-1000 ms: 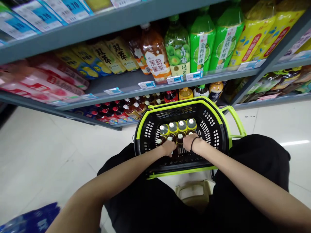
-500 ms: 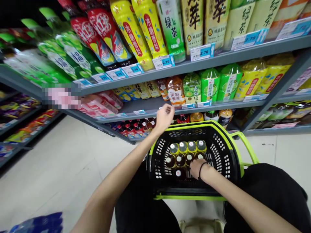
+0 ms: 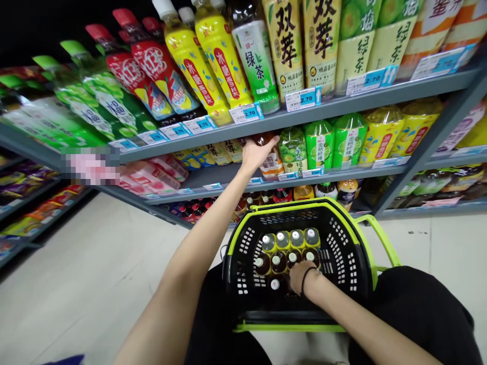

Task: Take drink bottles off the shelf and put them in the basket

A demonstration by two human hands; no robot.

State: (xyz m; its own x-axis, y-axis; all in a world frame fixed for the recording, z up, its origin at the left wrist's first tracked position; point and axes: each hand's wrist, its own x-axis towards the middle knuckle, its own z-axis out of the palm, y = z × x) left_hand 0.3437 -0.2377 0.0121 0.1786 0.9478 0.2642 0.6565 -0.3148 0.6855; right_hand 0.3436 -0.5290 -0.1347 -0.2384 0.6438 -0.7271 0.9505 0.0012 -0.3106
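Left hand: the left hand (image 3: 257, 152) is reaching up to the middle shelf with fingers spread wide, closing around nothing yet, its palm touching or just short of the amber tea bottle with the orange-and-white label (image 3: 271, 161); contact cannot be confirmed.
Right hand: the right hand (image 3: 300, 276), a black band at its wrist, is resting down inside the black plastic basket with lime-green rim (image 3: 344, 203); its fingers are lying on the caps of the small white-capped bottles (image 3: 283, 251); whether it is gripping one cannot be told.
Bottle location: the amber tea bottle is standing upright at the front edge of the grey metal middle shelf (image 3: 213, 175), just left of the green plum-tea bottle (image 3: 292, 149).
Handling judgement: the bottle is looking full, so likely heavy for one hand; the plastic wall is stiff enough but the film label is probably slick. Taking hold around the mid-body or the narrower shoulder appears soundest.
Surroundings: yellow-labelled and green-labelled bottles (image 3: 213, 71) are crowding the upper shelf; white-and-blue price tags (image 3: 300, 99) are lining its edge.
Obstructions: the upper shelf edge is overhanging closely above the reaching hand, and neighbouring bottles are standing tight on the right side, leaving little room for fingers.
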